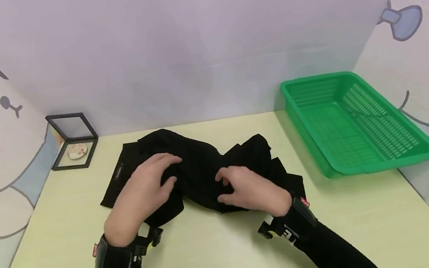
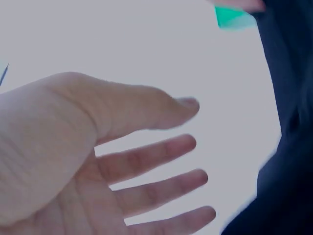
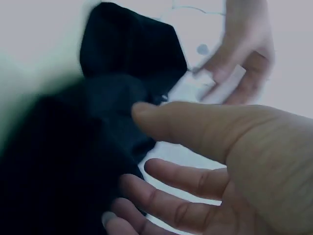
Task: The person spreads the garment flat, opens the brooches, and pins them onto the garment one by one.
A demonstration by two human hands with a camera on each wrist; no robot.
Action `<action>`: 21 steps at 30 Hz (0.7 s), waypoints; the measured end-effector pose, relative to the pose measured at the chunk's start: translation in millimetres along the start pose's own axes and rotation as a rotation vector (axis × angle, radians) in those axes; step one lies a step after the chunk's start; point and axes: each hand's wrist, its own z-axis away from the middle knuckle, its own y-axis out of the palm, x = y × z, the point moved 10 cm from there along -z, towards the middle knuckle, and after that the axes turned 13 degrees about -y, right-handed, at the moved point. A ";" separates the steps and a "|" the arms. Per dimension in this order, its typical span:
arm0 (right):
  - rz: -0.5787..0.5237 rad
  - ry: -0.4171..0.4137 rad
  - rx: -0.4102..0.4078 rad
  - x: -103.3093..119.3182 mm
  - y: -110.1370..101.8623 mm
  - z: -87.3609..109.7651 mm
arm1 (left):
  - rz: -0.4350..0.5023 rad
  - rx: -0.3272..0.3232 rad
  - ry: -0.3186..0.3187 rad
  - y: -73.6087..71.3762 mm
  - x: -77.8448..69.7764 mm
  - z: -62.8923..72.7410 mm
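A black cloth, perhaps a garment (image 1: 198, 168), lies crumpled across the middle of the table, with a small light mark near its left end. Over its left part is my left hand (image 1: 144, 187). Its fingers are spread and straight in the left wrist view, with nothing between them and the dark cloth (image 2: 288, 161) off to the side. My right hand (image 1: 253, 190) hovers at the right part, thumb apart from loosely bent fingers that hold nothing. In the right wrist view the cloth (image 3: 117, 112) lies beyond the fingertips; whether they touch it, I cannot tell.
A green plastic basket (image 1: 326, 155) stands at the back right of the pale yellow table (image 1: 216, 262). At the back left is a black-edged frame (image 1: 94, 146) with a small round item (image 1: 77, 151) in it. Printed walls close off the back and both sides.
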 end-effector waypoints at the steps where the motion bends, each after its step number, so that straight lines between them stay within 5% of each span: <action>1: 0.002 0.016 0.027 -0.7 7.9 -0.3 | 0.011 0.012 0.024 4.3 -6.1 -0.3; 6: 0.068 0.034 0.087 0.5 29.6 -1.1 | 0.021 0.132 0.120 34.2 -26.8 0.7; 10: 0.081 0.026 0.063 -2.4 28.8 -2.2 | 0.003 0.172 0.109 47.2 -28.2 -0.5; 14: -0.026 0.052 0.029 -20.9 17.6 -4.3 | -0.007 0.187 0.092 51.2 -27.5 -1.6; 18: -0.206 0.116 -0.134 -56.7 -16.7 -1.7 | -0.011 0.207 0.073 55.0 -26.7 -3.4; 21: -0.384 0.145 -0.404 -84.4 -54.9 9.9 | -0.026 0.252 0.036 61.3 -22.5 -3.5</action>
